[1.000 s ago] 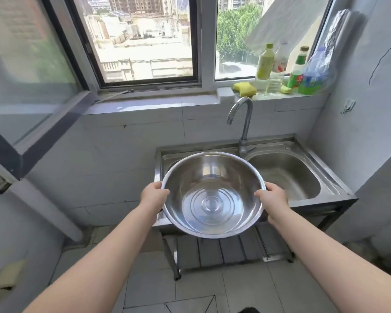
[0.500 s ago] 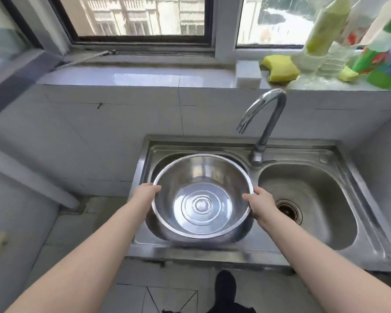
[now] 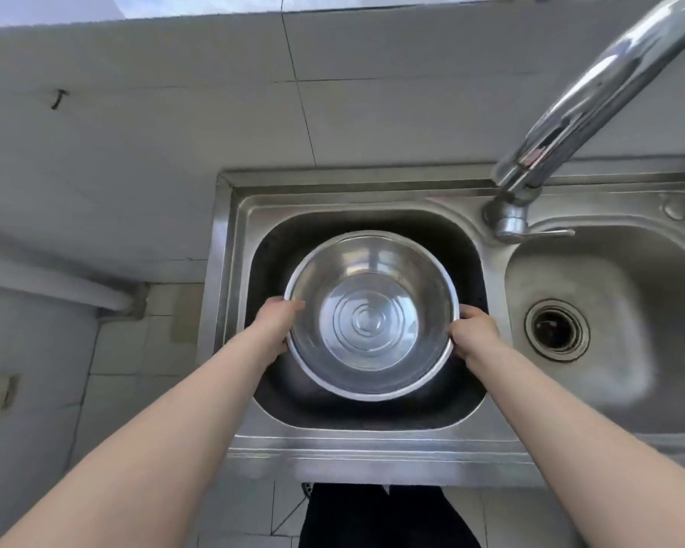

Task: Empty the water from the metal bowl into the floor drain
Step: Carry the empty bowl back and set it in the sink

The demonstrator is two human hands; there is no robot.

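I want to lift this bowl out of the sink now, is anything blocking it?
Nothing visible blocks it. Both hands, left and right, already grip the metal bowl at its rim inside the left basin. The faucet arches off to the right. No floor drain shows.

Faucet [image 3: 594, 100] spout cut off top-right; fingertips hidden — under bowl [image 3: 372, 314] rim.

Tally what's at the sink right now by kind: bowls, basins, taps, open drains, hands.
Metal bowl: 1, gripped at its rim by both hands
Sink basins: 2, left basin and right basin
Tap: 1
Visible sink drain: 1, in the right basin
Hands: 2, left hand and right hand
Total: 7
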